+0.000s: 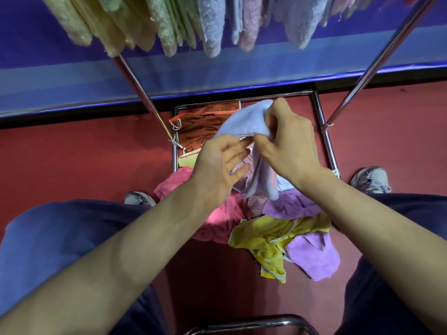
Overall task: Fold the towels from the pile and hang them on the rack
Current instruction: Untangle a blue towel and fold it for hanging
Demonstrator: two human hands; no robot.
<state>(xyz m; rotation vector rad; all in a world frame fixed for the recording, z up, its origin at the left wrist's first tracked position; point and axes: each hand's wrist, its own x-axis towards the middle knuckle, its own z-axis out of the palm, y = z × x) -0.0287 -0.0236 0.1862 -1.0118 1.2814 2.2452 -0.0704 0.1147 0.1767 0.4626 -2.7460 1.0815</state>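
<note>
Above the pile (pixel 266 228), left hand (pixel 215 170) and right hand (pixel 290 146) fingers pinch the pale-blue towel (pixel 242 122), its length hanging down.

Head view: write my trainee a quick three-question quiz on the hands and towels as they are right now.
1. True or false: the left hand and the right hand both hold the pale blue towel.
2. Which colour is absent from the floor pile? A pink, B yellow, C black.
3. Fill in: the hung towels show along the ___ edge of the view.
Key: 1 true; 2 C; 3 top.
</note>
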